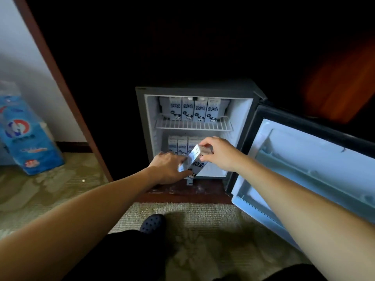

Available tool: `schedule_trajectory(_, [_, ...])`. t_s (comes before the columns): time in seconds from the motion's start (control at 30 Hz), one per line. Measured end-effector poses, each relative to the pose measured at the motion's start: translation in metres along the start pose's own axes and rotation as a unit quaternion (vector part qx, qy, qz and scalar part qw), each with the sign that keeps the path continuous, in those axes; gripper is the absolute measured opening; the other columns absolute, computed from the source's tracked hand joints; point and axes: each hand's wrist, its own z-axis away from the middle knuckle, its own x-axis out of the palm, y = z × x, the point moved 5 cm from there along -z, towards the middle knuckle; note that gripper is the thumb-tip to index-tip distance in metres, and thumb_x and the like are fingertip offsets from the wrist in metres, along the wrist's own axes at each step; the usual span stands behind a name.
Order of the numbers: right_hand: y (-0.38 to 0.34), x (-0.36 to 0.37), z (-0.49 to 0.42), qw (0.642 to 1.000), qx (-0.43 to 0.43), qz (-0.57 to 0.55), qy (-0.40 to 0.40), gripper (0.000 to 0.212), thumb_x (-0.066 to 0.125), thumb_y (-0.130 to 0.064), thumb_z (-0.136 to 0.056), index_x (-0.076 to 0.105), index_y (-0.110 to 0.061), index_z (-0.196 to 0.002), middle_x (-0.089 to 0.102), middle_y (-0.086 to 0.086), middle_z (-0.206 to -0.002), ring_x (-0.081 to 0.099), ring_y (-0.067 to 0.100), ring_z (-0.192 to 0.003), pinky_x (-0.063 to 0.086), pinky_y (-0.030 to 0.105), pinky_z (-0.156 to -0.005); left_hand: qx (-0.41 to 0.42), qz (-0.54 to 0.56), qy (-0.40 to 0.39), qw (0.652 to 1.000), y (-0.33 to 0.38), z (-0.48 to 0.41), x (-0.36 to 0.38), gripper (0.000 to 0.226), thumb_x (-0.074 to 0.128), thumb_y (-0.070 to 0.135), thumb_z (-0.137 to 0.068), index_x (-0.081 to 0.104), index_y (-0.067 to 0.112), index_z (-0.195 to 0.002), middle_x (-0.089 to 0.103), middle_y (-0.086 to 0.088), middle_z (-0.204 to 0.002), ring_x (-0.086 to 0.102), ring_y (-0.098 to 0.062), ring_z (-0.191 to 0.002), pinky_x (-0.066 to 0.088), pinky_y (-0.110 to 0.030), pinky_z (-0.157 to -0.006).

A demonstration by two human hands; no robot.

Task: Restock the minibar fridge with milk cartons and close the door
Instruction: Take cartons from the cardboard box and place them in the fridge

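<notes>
I'm gripping a tilted white-and-blue cardboard milk carton (193, 162), left hand (168, 167) curled round its lower end, right hand (218, 153) pinching its top, at the lower compartment of the grey box-shaped minibar fridge (142, 118). The upper row (189, 109) is standing full (the lower row (180, 146) looks part-filled), and the white-lined door (304, 159) on the right is standing open.

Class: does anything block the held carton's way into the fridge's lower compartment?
Nothing visible does. The door is open; the held carton tilts at the opening, right of the standing cartons. The right hand hides part of that space.

The left forearm (81, 216) and right forearm (294, 199) are bare. Black trousers (121, 258) cover the legs; one foot wears a dark perforated clog (152, 223).
</notes>
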Motion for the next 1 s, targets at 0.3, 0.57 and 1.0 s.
schedule_trajectory(0.3, [0.068,0.029,-0.069,0.999,0.028,0.002,0.04,0.048,0.074,-0.024,-0.089,0.057,-0.012,-0.133,0.047,-0.003,-0.115,0.052,0.015,-0.104,0.036,0.025,-0.088,0.01,0.062,-0.069,0.996,-0.015,-0.095,0.066,0.058,0.045,0.067,-0.094,0.05,0.032,-0.141,0.058,0.002,-0.14,0.052,-0.023,-0.127,0.04,-0.043,-0.105])
schedule_trajectory(0.57, [0.122,0.049,-0.124,0.99,0.092,0.078,0.071,0.047,0.074,-0.023,-0.089,0.059,-0.012,-0.132,0.053,0.004,-0.127,0.057,0.022,-0.103,0.043,0.038,-0.104,0.004,0.056,-0.015,0.998,-0.024,-0.165,0.114,0.055,0.047,0.046,-0.101,0.036,0.026,-0.15,0.035,0.003,-0.157,0.025,-0.02,-0.146,0.014,-0.046,-0.12])
schedule_trajectory(1.0, [0.17,0.071,-0.192,0.945,0.118,0.286,0.103,0.045,0.071,-0.024,-0.09,0.059,-0.01,-0.131,0.056,0.008,-0.128,0.042,0.028,-0.125,0.033,0.035,-0.11,-0.06,0.018,0.001,0.998,-0.028,-0.229,0.165,0.089,0.047,0.028,-0.097,-0.021,0.031,-0.156,-0.031,-0.003,-0.162,-0.032,-0.029,-0.147,-0.013,-0.063,-0.116])
